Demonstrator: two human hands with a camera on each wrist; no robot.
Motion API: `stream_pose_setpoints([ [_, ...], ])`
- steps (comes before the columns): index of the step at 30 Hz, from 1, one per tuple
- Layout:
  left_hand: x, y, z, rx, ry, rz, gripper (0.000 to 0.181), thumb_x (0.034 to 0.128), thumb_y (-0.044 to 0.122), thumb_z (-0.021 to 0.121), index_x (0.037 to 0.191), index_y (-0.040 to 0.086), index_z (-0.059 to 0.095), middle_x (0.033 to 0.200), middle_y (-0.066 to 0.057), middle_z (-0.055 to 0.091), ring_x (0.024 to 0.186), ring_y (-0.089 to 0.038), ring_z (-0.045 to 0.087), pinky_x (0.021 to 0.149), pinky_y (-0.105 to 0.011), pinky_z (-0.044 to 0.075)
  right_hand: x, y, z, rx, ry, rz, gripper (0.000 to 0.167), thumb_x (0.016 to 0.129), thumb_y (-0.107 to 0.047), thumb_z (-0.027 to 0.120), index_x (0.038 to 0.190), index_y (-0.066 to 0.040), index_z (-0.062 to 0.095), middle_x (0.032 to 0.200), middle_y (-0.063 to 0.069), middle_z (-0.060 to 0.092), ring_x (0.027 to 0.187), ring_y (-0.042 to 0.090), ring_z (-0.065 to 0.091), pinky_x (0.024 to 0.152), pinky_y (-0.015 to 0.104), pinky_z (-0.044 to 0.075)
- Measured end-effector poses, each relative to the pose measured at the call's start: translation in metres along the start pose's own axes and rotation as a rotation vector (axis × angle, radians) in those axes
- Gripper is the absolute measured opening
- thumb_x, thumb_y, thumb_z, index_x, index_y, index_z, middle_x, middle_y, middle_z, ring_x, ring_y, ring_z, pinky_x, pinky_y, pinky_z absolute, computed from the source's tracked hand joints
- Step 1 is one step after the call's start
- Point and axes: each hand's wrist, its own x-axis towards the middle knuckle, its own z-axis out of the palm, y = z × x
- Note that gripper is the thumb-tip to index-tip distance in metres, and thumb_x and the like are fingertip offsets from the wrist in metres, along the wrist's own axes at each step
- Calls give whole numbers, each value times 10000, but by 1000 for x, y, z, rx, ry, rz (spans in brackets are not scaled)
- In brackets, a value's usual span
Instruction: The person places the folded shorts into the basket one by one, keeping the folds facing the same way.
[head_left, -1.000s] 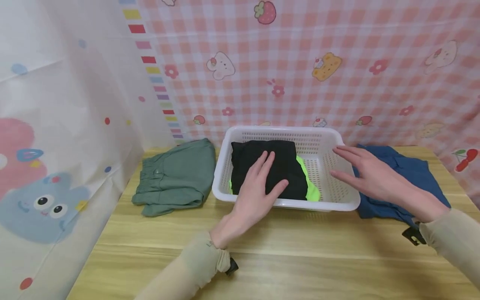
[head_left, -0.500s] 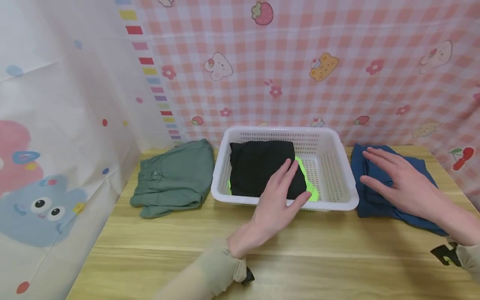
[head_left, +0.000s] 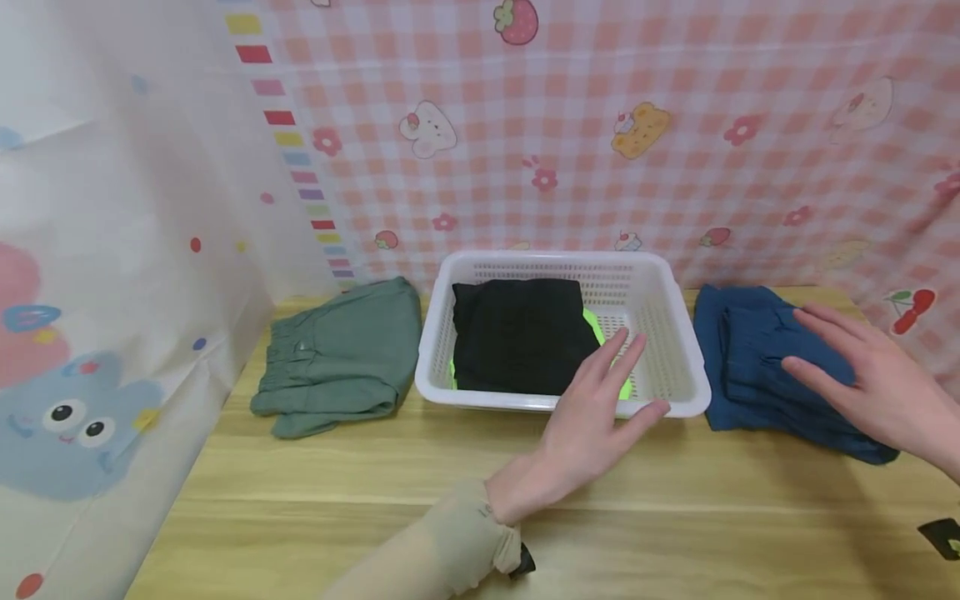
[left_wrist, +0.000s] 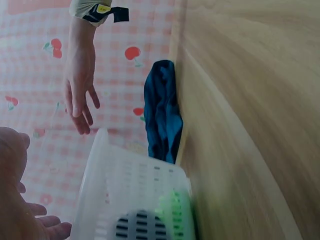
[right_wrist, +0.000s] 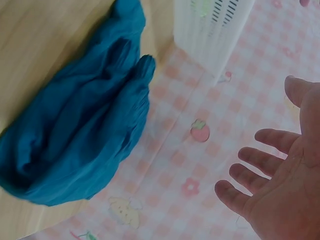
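Observation:
A white basket (head_left: 675, 367) holds a folded black cloth (head_left: 517, 333) lying over a neon green one (head_left: 627, 388). Above the basket's front rim is the left hand (head_left: 585, 433), fingers spread and holding nothing. The right hand (head_left: 885, 383) hovers above a folded blue garment (head_left: 750, 350), which lies right of the basket; in the right wrist view a gap shows between the hand (right_wrist: 285, 170) and the blue cloth (right_wrist: 95, 115). In the left wrist view the right hand (left_wrist: 81, 75) hangs in the air, fingers extended, above the blue garment (left_wrist: 163, 110).
Left of the basket lies a folded green garment (head_left: 345, 358) on the wooden table (head_left: 337, 492). A pink checked curtain (head_left: 555, 108) hangs behind the table, and a white printed sheet (head_left: 112, 208) hangs along the left side.
Both hands have moved to the right: the left from over the black cloth to the basket's front rim, the right from the basket's right side to above the blue garment. The view has shifted slightly.

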Motion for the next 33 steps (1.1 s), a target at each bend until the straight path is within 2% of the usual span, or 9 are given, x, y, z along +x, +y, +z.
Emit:
stream_pose_setpoints([
  [5, 2, 7, 9, 69, -20, 58, 708, 1045, 435, 630, 1629, 117, 387, 1702, -124, 390, 1554, -277, 449, 1248, -349, 439, -7, 10, 0, -3, -8, 42, 706, 1084, -312, 595, 1614, 57, 308, 1655, 375, 277, 1519, 629, 218, 1229, 785, 148],
  [8, 3, 11, 15, 104, -56, 96, 703, 1058, 452, 604, 1638, 130, 370, 1704, -120, 385, 1570, -264, 426, 1274, -326, 399, -12, 17, 1, -17, -32, 82, 724, 1101, -348, 555, 1625, 61, 267, 1665, 387, 227, 1541, 624, 162, 1226, 791, 127],
  [20, 8, 32, 41, 114, -167, 205, 709, 1060, 482, 591, 1653, 174, 351, 1721, -89, 362, 1601, -221, 378, 1324, -295, 297, -29, 43, 9, -38, -33, 166, 759, 1109, -403, 521, 1611, 96, 249, 1683, 389, 163, 1573, 592, 114, 1241, 774, 108],
  [25, 9, 40, 52, 174, -246, 250, 679, 1083, 528, 512, 1663, 226, 328, 1730, -42, 351, 1601, -185, 375, 1311, -239, 289, -34, 55, 10, -53, -40, 212, 784, 1107, -443, 502, 1603, 110, 248, 1658, 416, 183, 1553, 611, 147, 1225, 786, 126],
  [30, 10, 45, 64, 222, -242, 328, 665, 1076, 521, 535, 1647, 223, 366, 1701, -34, 406, 1577, -146, 411, 1287, -201, 301, -39, 61, 11, -53, -48, 252, 788, 1106, -456, 495, 1586, 127, 268, 1629, 441, 214, 1477, 668, 225, 1180, 814, 175],
  [33, 11, 47, 70, 238, -263, 337, 663, 1079, 528, 524, 1649, 232, 360, 1700, -30, 409, 1576, -125, 407, 1287, -206, 304, -41, 64, 11, -50, -65, 272, 792, 1109, -457, 484, 1583, 136, 259, 1614, 461, 209, 1455, 687, 229, 1162, 824, 187],
])
